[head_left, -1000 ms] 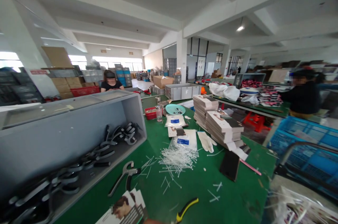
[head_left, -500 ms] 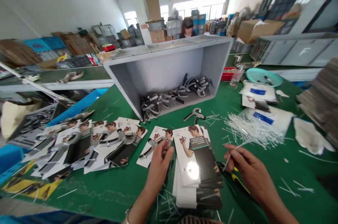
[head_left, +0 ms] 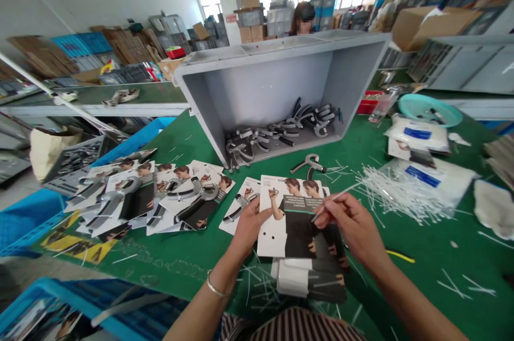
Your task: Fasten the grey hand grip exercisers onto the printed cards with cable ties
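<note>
My left hand [head_left: 249, 227] is closed on the left edge of a printed card [head_left: 271, 223], thumb on its face and the other fingers mostly hidden behind it. Two small holes show low on its white part. Below it lies a stack of the same cards [head_left: 293, 279]. Over the card's right side, my right hand [head_left: 351, 223] pinches a thin white cable tie [head_left: 335, 197]. Just left of my left hand, a card with a hand grip exerciser [head_left: 236, 212] lies on the table. Pliers with a yellow handle [head_left: 401, 256] are partly hidden by my right forearm.
A grey crate [head_left: 261, 70] on its side holds several grip exercisers, and one loose exerciser [head_left: 307, 163] lies before it. Carded exercisers [head_left: 193, 196] overlap at left. White cable ties [head_left: 395, 194] are heaped at right near plastic bags [head_left: 450, 183]. A person [head_left: 304, 17] is behind the crate.
My left hand has gone from the carded exerciser to the top card and lifted it off the stack. My right hand has brought the cable tie left to it. The view has shifted.
</note>
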Tool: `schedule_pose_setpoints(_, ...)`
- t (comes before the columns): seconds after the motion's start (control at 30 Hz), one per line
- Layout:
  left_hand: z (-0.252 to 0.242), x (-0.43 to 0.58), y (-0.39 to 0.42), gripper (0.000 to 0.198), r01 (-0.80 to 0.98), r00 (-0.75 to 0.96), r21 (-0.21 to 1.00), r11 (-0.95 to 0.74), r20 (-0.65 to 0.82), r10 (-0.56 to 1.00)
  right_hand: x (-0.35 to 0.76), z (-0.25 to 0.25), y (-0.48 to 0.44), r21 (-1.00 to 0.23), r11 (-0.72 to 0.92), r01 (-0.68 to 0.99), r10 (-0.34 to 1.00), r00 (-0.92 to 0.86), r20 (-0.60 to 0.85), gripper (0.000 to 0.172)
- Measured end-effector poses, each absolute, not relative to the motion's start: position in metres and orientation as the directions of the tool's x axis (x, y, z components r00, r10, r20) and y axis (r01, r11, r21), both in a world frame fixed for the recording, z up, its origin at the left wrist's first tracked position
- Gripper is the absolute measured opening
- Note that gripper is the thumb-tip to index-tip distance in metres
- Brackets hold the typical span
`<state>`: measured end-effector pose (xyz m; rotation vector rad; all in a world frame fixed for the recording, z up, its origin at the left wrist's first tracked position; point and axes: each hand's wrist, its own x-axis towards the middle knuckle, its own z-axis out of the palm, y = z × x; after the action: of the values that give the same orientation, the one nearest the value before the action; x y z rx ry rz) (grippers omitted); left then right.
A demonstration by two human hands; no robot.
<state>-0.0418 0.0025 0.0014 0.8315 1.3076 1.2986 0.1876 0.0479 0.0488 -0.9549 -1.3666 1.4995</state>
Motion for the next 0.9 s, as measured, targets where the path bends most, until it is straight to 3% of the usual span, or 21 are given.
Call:
schedule_pose_setpoints(0.1, 0.002, -0.050, -0.008, 0.048, -0.257, -0.211, 0.945, 0.203, -0.260, 0.942, 0.152, 0.044, 0.058, -0.998, 0.036, -0.059, 0.901, -0.430, 0.058, 0.015)
schedule_pose_setpoints(0.3, -0.019, -0.067, -0.021, 0.046, -0.391, -0.271, 0.903, 0.177, -0.297, 0.916, 0.116, 0.009, 0.064, -0.956, 0.228, 0.187, 0.811, -0.580, 0.080, 0.025)
schedule_pose_setpoints(0.43, -0.032, -0.073, -0.025, 0.046, -0.541, -0.321, 0.840, 0.048, -0.258, 0.911, 0.118, 0.002, 0.064, -0.941, 0.266, 0.209, 0.799, -0.594, 0.094, 0.026)
schedule_pose_setpoints(0.57, -0.039, -0.063, -0.035, 0.044, -0.591, -0.293, 0.804, 0.069, -0.294, 0.910, 0.117, 0.003, 0.064, -0.922, 0.295, 0.253, 0.781, -0.619, 0.080, 0.026)
schedule_pose_setpoints(0.67, -0.043, -0.056, -0.043, 0.044, -0.450, -0.257, 0.877, 0.169, -0.309, 0.916, 0.115, 0.000, 0.066, -0.848, 0.420, 0.322, 0.746, -0.655, 0.120, 0.023)
schedule_pose_setpoints(0.77, -0.049, -0.069, -0.043, 0.038, -0.041, -0.301, 0.990, 0.134, -0.141, 0.943, 0.115, -0.004, 0.069, -0.737, 0.555, 0.385, 0.715, -0.675, 0.185, 0.018)
schedule_pose_setpoints(0.83, -0.052, -0.090, -0.040, 0.031, 0.264, -0.308, 0.963, 0.059, 0.026, 0.951, 0.115, -0.005, 0.071, -0.702, 0.593, 0.395, 0.698, -0.687, 0.202, 0.016)
schedule_pose_setpoints(0.9, -0.052, -0.111, -0.038, 0.028, 0.401, -0.344, 0.914, 0.052, 0.098, 0.934, 0.115, -0.005, 0.071, -0.692, 0.610, 0.386, 0.680, -0.704, 0.206, 0.016)
